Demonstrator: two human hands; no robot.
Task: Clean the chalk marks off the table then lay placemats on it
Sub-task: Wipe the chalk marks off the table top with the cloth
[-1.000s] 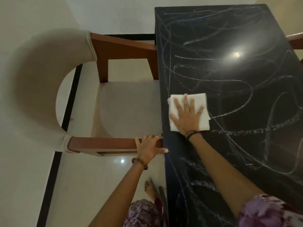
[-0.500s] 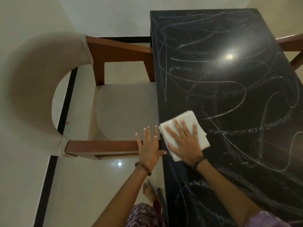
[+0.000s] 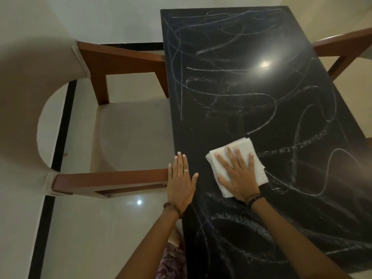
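Head view, left to right: a chair (image 3: 112,137) with a pale curved back, pale seat and reddish-brown wooden arms stands on the light floor (image 3: 84,234), pushed up against the left edge of the black table (image 3: 231,33). The left hand (image 3: 182,181) lies flat at that table edge, just beside the end of the chair's near arm, fingers straight and slightly spread, its grip loose and holding nothing; a ring shows on one finger and a bead bracelet on the wrist. Just right of it, the right hand (image 3: 238,174) presses flat on a folded white cloth (image 3: 243,148), fingers straight and spread, not curled round it. The cloth lies on the table's near-left part. Chalk marks (image 3: 231,93) loop across most of the tabletop, around and beyond the cloth. At the far right, another wooden chair arm (image 3: 342,43) shows.
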